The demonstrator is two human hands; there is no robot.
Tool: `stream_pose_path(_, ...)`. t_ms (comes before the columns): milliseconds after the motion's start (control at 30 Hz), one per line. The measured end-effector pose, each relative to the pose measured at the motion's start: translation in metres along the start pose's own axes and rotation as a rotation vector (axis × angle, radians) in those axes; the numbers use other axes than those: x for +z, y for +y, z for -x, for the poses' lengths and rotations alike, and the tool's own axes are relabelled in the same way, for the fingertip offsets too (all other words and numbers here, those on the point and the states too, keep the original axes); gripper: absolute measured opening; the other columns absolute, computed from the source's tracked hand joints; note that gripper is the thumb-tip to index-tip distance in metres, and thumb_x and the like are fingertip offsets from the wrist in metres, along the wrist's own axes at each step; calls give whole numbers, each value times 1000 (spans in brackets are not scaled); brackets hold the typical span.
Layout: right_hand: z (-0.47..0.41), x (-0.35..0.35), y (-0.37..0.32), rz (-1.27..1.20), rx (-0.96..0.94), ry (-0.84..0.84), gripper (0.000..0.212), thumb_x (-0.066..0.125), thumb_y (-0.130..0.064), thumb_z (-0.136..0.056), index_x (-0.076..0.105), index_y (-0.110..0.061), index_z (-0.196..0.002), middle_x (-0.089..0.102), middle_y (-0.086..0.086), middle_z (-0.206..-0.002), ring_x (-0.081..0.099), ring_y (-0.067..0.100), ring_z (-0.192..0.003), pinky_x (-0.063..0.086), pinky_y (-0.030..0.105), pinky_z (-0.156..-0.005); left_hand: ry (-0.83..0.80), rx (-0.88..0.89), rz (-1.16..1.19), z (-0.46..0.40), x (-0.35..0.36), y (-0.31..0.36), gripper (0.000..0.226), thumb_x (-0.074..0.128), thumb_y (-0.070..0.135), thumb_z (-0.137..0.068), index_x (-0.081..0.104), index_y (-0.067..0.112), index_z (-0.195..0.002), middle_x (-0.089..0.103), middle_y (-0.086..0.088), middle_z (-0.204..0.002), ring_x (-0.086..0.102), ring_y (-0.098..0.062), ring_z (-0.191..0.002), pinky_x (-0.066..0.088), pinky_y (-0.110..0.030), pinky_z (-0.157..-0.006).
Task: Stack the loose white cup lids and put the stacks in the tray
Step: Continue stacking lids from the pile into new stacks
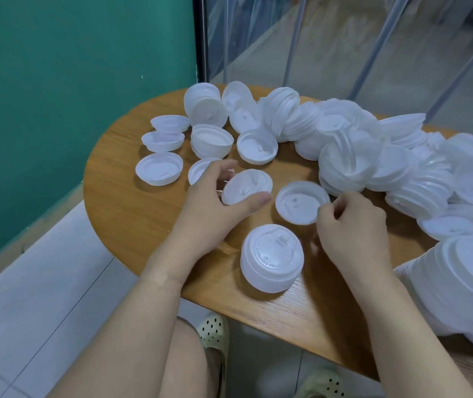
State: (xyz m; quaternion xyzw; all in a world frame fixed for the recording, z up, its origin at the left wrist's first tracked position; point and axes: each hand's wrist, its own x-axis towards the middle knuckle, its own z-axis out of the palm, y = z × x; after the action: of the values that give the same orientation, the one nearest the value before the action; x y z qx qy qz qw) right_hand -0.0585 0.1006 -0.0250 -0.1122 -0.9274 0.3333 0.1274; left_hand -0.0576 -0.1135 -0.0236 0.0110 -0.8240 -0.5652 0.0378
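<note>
Many white cup lids lie on a round wooden table (132, 214). My left hand (215, 208) grips one tilted lid (244, 186) between thumb and curled fingers. Just to its right, my right hand (353, 228) pinches the rim of another lid (298, 202), which lies underside up. A short stack of lids (271, 258) stands top up near the table's front edge, between my two wrists. A large heap of loose lids (373, 156) covers the right and back of the table. No tray is in view.
Several single lids (159, 172) and a small stack (211, 140) lie underside up at the table's left. A tall stack of lids (465, 285) lies at the right edge. A green wall is on the left, glass panels behind. My knees and shoes show below the table.
</note>
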Motion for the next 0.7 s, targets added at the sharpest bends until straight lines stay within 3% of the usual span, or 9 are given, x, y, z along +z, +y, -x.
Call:
stream_pose_path(133, 4, 2, 2, 75, 30, -97, 24, 52, -31, -93, 57, -16, -75, 69, 4, -67, 62, 23, -69, 55, 40, -66, 54, -13, 75, 9, -1, -6, 83, 82, 61, -62, 56, 35, -136, 62, 14, -125, 60, 5, -109, 46, -4, -84)
stream_pose_path(267, 14, -4, 7, 85, -80, -107, 27, 54, -37, -95, 59, -19, -75, 65, -2, -67, 61, 16, -70, 52, 38, -66, 85, 20, 121, 22, -3, -6, 80, 83, 55, -63, 59, 31, -135, 63, 15, -126, 61, 4, -115, 49, -11, -91)
stream_pose_path(367, 31, -17, 4, -148, -272, -129, 23, 60, -27, -101, 64, -20, -79, 60, -5, -63, 56, 10, -65, 38, 26, -59, 101, 87, 215, 30, -5, 1, 78, 91, 45, -68, 61, 20, -136, 67, 12, -124, 63, 1, -116, 51, -17, -96)
stream_pose_path(467, 49, -29, -7, -494, -316, -249, 27, 58, -27, -105, 71, -23, -82, 62, -7, -69, 53, 4, -65, 38, 15, -62, 55, 182, 260, 36, -2, 11, 73, 89, 44, -67, 64, 20, -131, 70, 8, -121, 65, -9, -118, 53, -26, -98)
stream_pose_path(567, 54, -33, -14, -686, -298, -325, 31, 54, -29, -106, 70, -27, -80, 58, -13, -68, 52, 3, -67, 40, 18, -67, -40, 244, 207, 42, 8, 24, 71, 87, 47, -65, 65, 23, -129, 70, 9, -122, 64, -11, -121, 52, -28, -101)
stream_pose_path(700, 53, -38, -16, -894, -258, -420, 32, 53, -9, -107, 75, -19, -87, 62, -11, -71, 51, 3, -66, 42, 17, -66, -99, 263, 176, 46, 20, 29, 68, 89, 46, -65, 66, 26, -125, 71, 6, -121, 64, -16, -122, 53, -36, -104)
